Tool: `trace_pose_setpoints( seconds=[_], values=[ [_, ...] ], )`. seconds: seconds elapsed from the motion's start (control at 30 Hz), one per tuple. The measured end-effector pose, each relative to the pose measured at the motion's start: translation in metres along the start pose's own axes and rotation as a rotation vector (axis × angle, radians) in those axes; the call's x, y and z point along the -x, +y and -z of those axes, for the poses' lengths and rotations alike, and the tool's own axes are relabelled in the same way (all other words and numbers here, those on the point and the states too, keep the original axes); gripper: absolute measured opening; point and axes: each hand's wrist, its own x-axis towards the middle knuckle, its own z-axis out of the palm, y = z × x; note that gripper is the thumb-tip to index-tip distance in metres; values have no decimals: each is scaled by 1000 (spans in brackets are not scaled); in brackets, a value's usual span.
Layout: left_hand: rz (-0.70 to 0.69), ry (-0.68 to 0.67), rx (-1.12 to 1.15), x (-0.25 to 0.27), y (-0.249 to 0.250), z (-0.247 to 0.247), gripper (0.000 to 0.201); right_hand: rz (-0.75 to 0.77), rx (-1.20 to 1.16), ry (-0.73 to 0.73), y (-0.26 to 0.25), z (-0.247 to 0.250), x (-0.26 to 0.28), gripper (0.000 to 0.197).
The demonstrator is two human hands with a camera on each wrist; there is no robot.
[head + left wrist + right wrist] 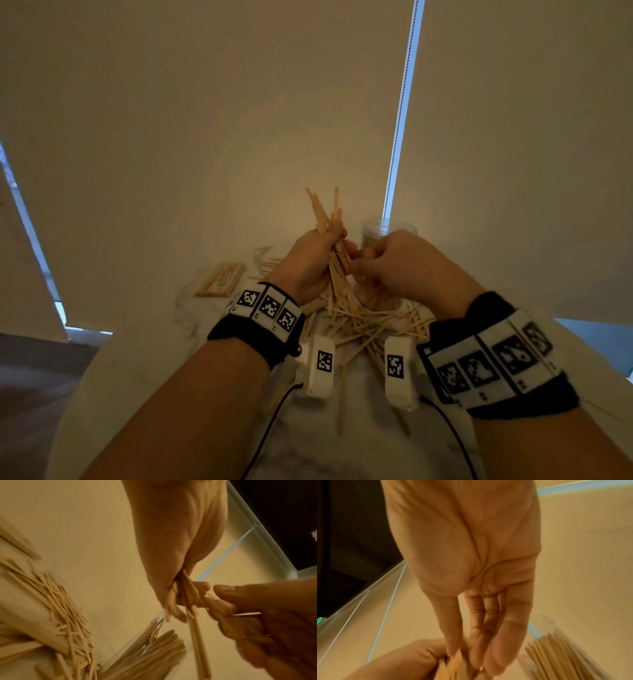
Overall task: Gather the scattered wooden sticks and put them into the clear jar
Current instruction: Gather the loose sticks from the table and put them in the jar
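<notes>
A bundle of thin pale wooden sticks (323, 212) is gripped mid-length by the left hand (308, 265) and pinched by the right hand (406, 265), near the clear round jar (380, 229); light, stiff, slippery, it is judged best clamped round the middle.

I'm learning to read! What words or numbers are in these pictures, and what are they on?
No readable words or numbers anywhere.
Left wristband and right wristband: black-and-white square code patterns, not letters; tiny marks beneath are too small to read.
White boxes by the wrists: one code pattern each.
Clear jar: no label visible.
</notes>
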Motion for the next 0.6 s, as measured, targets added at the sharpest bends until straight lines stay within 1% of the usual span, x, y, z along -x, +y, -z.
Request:
trace_pose_setpoints(
  seconds=[0.07, 0.13, 0.2, 0.27, 0.3, 0.37, 0.43, 0.5, 0.57, 0.6],
  values=[
    [-15, -78, 115, -2, -1, 0, 23, 11, 5, 39, -2, 9, -1, 33],
    [-31, -91, 195, -6, -3, -2, 24, 17, 69, 2, -3, 14, 0, 39],
    [-52, -35, 233, -10, -3, -8, 34, -1, 111, -79, -4, 11, 1, 45],
    [-84, 33, 244, -12, -3, -14, 43, -11, 166, -153, -4, 4, 1, 45],
    [-105, 57, 264, -13, -3, -16, 44, -16, 173, -199, -5, 0, 0, 44],
    [-151, 81, 303, -11, -2, -21, 43, -20, 60, -269, -3, -8, -2, 35],
    [-194, 93, 262, -9, 0, -24, 38, 38, -22, -237, -2, -15, -3, 22],
    [-218, 67, 200, -6, 2, -23, 30, 81, -17, -183, -3, -19, -3, 18],
    [-200, -12, 123, -5, 7, -16, 26, 49, -59, -229, -4, -17, -3, 16],
    [-180, -50, 49, -4, 9, -12, 27, 19, -69, -264, -2, -13, -4, 20]
  ],
)
